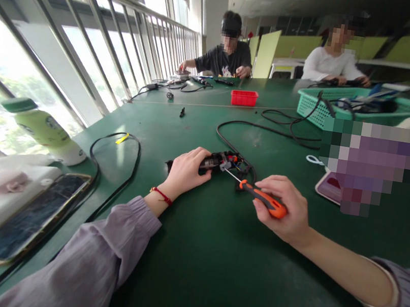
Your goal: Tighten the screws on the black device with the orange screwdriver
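My left hand [188,168] is closed over a black corded device [210,162], pressing it against the green table. The device's right end lies open, with red, grey and orange parts and thin wires showing. In my right hand [289,209] is an orange and black screwdriver [265,199], held by its handle between thumb and fingers. Its metal shaft points up and left, and the tip is at the exposed parts; whether it sits in a screw I cannot tell. A black cord [238,122] runs from near the device's right end toward the back right.
A red tray [244,98] and a green basket [312,108] of tools and cables stand farther back. Left are a phone [31,220], a bottle [48,132] and a looped cable [138,156]. Two people [225,54] [332,59] sit across the table [209,277].
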Motion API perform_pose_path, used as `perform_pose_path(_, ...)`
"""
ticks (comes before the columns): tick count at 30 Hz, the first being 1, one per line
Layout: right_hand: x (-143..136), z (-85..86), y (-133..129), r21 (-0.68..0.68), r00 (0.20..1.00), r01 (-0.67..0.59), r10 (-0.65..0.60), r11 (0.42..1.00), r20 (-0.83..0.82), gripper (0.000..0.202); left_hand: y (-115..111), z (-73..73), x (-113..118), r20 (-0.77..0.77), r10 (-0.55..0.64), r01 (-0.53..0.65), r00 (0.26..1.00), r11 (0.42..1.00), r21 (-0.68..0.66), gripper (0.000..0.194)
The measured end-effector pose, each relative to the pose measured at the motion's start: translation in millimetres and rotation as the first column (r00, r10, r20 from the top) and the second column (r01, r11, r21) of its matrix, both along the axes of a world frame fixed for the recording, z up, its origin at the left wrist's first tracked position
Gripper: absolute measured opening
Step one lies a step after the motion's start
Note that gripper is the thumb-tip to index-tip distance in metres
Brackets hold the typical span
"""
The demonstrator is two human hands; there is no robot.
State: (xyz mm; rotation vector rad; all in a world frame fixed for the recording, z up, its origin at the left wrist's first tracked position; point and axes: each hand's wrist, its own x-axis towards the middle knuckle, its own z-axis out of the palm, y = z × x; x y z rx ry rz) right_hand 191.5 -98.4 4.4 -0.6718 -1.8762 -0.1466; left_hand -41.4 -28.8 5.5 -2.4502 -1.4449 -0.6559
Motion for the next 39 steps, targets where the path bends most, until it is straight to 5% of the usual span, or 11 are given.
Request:
perform_pose_path(4, 0.3, -2.0, 1.0, -0.003, 0.997, -0.004, 0.004, 1.000, -0.076, 0.040, 0.1, 0.4, 0.3, 0.003, -0.003, 0.003, 1.000, 1.000, 0.000, 0.030)
perform_pose_path(12, 0.9, 1.6, -0.7, -0.050, 0.999, 0.010, -0.012, 0.999, -0.033, 0.026, -0.7, 1.2, 0.7, 0.010, -0.004, 0.004, 1.000, 1.000, -0.003, 0.031)
perform_pose_path(18, 0.3, 2.4, -1.9, -0.104, 0.990, -0.112, 0.120, 0.988, 0.070, 0.016, 0.0, 0.6, 0.7, -0.004, 0.009, -0.009, 1.000, 1.000, -0.006, 0.029)
perform_pose_path(27, 9.4, 2.2, 2.3, -0.235, 0.986, 0.111, -0.137, 0.966, -0.097, 0.015, 2.4, -0.7, -0.1, -0.037, 0.013, -0.013, 0.999, 1.000, 0.003, 0.031)
perform_pose_path(39, 8.6, -0.1, 2.1, -0.278, 0.988, 0.086, -0.118, 0.957, -0.101, 0.014, 2.8, 0.1, 0.7, -0.034, 0.017, -0.018, 0.999, 1.000, -0.006, 0.031)
